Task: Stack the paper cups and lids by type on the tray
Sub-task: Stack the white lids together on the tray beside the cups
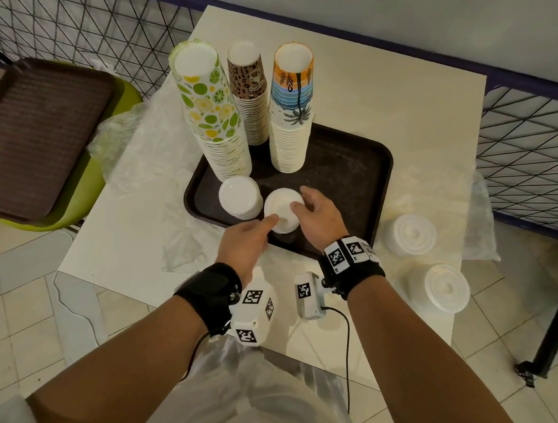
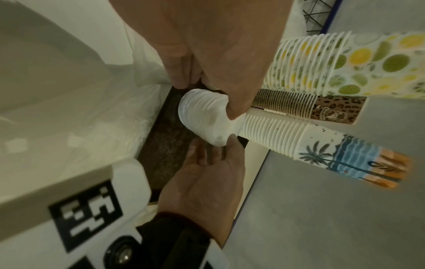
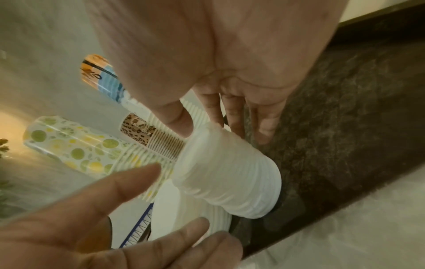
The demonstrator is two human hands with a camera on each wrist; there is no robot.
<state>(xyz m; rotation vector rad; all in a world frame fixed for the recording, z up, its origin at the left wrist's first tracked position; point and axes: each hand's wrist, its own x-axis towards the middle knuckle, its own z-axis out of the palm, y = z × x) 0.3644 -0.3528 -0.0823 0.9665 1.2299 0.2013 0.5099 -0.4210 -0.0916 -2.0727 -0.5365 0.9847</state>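
matt paper cup stacks on a rough-textured plastic tray.

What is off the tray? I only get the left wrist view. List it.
Observer: One lid stack sits on the table to the right of the tray. A second lid stack sits nearer the table's front edge.
Operator: Check behind the left hand. Report anything there.
Observer: Another white stack stands on the tray, close beside the held stack, on its left.
Operator: Find me a spare tray.
Observer: A second brown tray lies on a green chair to the left of the table.
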